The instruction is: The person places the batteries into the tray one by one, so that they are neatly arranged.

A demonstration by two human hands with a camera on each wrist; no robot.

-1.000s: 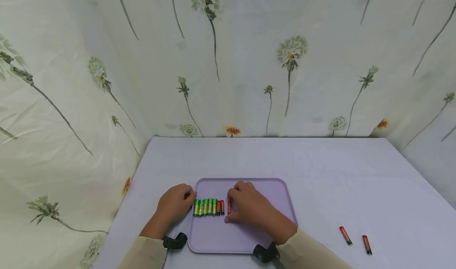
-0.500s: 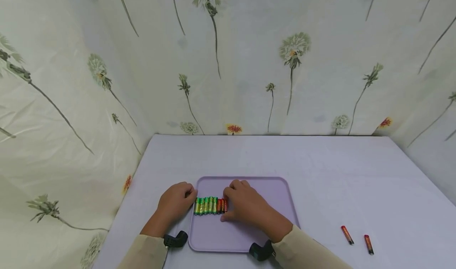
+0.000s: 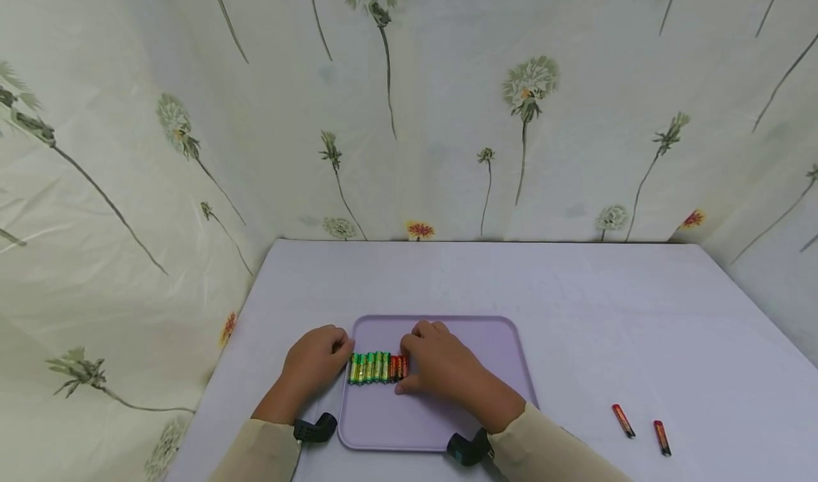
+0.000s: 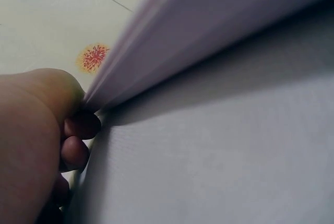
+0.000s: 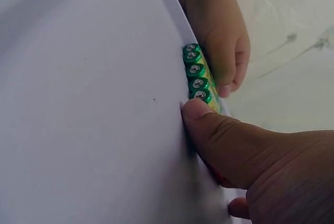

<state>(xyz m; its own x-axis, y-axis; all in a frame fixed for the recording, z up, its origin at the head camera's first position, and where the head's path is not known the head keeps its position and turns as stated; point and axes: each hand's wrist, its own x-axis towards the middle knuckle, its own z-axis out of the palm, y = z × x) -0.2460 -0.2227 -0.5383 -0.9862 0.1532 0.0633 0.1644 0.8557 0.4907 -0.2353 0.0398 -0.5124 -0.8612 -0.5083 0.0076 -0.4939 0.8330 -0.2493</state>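
Note:
A row of several green-and-yellow batteries [image 3: 370, 368] lies side by side along the left part of a lilac tray [image 3: 409, 425]. Small red batteries [image 3: 393, 368] continue the row on its right. My right hand [image 3: 442, 365] pinches the rightmost red battery [image 3: 405, 367] lengthwise, thumb at the near end and fingers at the far end, right against its neighbour. In the right wrist view the thumb [image 5: 224, 138] covers most of the red ones, while green battery ends [image 5: 195, 70] show beyond it. My left hand [image 3: 316, 361] holds the tray's left rim between thumb and curled fingers.
Two more red batteries, one tilted [image 3: 623, 421] and another [image 3: 662, 438], lie on the white table [image 3: 562, 326] to the right of the tray. A flower-patterned sheet [image 3: 447, 113] hangs behind and beside the table.
My right hand has slid the red battery leftward, closing the gap to the row, and then stayed there. The left hand has kept its place at the tray's rim.

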